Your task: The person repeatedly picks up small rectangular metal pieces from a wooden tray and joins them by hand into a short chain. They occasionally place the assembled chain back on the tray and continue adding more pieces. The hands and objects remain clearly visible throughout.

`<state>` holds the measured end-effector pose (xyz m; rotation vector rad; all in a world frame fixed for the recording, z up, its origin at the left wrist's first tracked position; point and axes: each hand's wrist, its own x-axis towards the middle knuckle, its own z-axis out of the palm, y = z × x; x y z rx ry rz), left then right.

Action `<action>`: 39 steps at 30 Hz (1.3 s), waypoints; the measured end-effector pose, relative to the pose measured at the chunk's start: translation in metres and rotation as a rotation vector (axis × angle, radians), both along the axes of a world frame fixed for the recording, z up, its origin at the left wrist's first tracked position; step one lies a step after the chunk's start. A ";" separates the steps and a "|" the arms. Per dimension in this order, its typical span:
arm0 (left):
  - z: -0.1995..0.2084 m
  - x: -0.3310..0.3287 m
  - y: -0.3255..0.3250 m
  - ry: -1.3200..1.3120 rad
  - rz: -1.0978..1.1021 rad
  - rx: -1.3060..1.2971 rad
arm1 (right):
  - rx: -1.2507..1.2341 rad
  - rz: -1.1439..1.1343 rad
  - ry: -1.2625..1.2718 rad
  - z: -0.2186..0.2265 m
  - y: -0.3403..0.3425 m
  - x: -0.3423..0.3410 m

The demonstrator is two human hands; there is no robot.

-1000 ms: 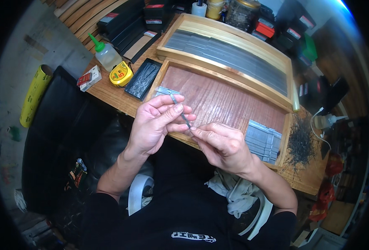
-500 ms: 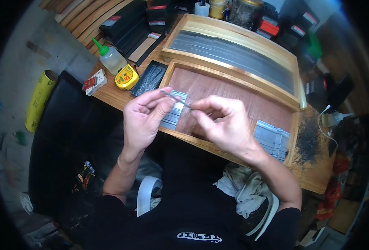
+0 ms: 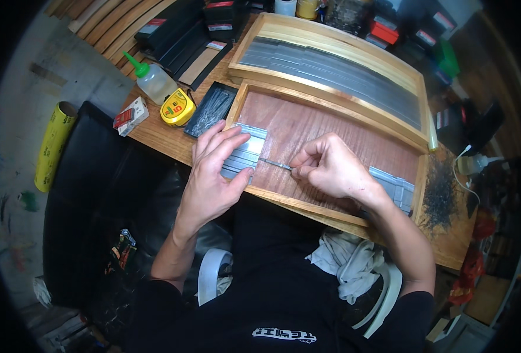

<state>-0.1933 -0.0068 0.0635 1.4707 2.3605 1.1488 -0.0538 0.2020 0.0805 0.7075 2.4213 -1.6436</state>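
My right hand point(image 3: 334, 167) pinches one end of a thin dark metal strip point(image 3: 276, 164) between thumb and fingertips. The strip's other end points left, toward a row of flat grey metal pieces point(image 3: 254, 138) lying side by side in a shallow wooden tray point(image 3: 242, 99). My left hand point(image 3: 213, 170) is open, its fingers spread over the left edge of that row and the thumb near its front corner. At the tray's right end lies another group of grey metal pieces point(image 3: 397, 187), partly hidden by my right forearm.
Behind stands a second wooden tray point(image 3: 422, 100) with long grey strips point(image 3: 331, 76). To the left are a black box of thin metal pieces point(image 3: 209, 112), a yellow tape measure point(image 3: 178, 109) and a green-tipped squeeze bottle point(image 3: 157, 84). Dark filings point(image 3: 440, 191) cover the bench's right side.
Both hands have lowered from above the tray. My left hand has let go of the thin strip and spread over the left row; my right hand brought the strip down near it.
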 end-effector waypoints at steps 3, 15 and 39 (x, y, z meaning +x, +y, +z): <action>-0.001 -0.001 -0.001 -0.002 0.005 -0.004 | -0.026 0.026 -0.067 0.006 0.000 0.002; -0.003 0.000 0.001 -0.019 0.000 0.003 | -0.031 0.038 0.093 -0.016 -0.006 -0.010; 0.010 -0.029 0.025 -0.804 -0.156 0.227 | 0.187 0.077 0.347 0.003 -0.024 0.011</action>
